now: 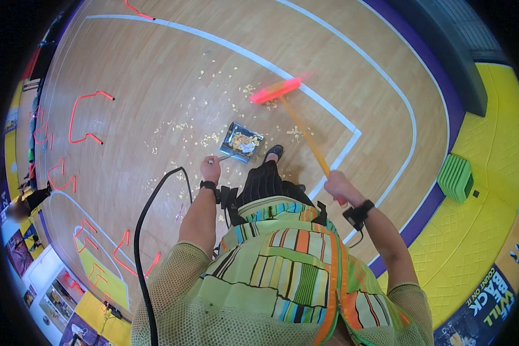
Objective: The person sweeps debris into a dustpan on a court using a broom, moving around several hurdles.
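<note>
My right hand (341,187) grips the orange handle of a long broom (305,129). Its pink-red bristle head (276,91), blurred at one end, meets the floor ahead of me near a white court line. In my left hand (210,168) is the thin metal handle of a dustpan (227,147), which rests on the floor just beyond that hand. Inside the pan lies a heap of pale flakes and crumpled white scraps (244,142). More pale flakes (209,139) are scattered over the wooden floor around the pan, beside the broom head and near my shoe.
Red bent-tube hurdles (71,123) stand to the left on the wooden court floor (155,78). A black cable (140,233) loops beside my left arm. Stacked green plastic items (455,178) sit by yellow wall padding (493,142) at right. A person (30,203) is at the far left.
</note>
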Motion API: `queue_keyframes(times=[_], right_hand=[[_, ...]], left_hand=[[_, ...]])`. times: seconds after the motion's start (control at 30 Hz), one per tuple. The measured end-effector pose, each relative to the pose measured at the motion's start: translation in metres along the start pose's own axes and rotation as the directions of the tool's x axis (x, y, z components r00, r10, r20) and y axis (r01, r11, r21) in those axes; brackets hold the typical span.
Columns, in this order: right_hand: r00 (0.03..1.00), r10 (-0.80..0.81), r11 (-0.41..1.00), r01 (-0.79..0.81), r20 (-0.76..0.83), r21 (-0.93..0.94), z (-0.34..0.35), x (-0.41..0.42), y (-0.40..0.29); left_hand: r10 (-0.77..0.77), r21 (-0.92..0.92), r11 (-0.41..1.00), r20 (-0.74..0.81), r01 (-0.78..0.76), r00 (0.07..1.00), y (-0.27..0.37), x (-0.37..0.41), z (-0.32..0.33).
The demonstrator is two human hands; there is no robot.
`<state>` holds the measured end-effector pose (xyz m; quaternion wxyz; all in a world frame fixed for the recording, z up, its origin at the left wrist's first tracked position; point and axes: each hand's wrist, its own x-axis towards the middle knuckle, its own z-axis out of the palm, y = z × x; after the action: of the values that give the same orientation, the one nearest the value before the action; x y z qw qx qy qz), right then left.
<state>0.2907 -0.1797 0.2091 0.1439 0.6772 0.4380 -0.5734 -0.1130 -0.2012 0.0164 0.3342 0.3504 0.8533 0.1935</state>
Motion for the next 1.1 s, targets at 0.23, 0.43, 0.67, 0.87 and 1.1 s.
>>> queue_keyframes(times=[0.23,0.43,0.67,0.87,1.1], right_hand=[[0.990,0.073,0.995,-0.064,0.121,-0.081,-0.030,-0.054,0.000],[0.998,0.069,0.992,-0.069,0.004,0.110,-0.073,-0.038,0.021],[0.993,0.008,0.982,0.014,-0.116,0.187,-0.058,0.024,-0.012],[1.000,0.005,0.994,-0.004,0.012,-0.112,-0.027,0.001,-0.035],[0.978,0.019,0.993,0.006,0.209,-0.119,-0.032,-0.071,-0.031]], left_hand=[[0.016,-0.006,1.000,-0.027,-0.016,1.000,0.008,0.011,0.003],[0.017,-0.059,0.998,-0.014,-0.017,1.000,0.019,0.022,-0.013],[0.106,-0.032,0.994,-0.050,-0.108,0.993,0.040,0.019,-0.013],[0.145,0.029,0.989,-0.042,-0.144,0.989,0.058,0.021,-0.011],[0.072,-0.023,0.997,-0.072,-0.073,0.995,0.053,0.018,-0.019]])
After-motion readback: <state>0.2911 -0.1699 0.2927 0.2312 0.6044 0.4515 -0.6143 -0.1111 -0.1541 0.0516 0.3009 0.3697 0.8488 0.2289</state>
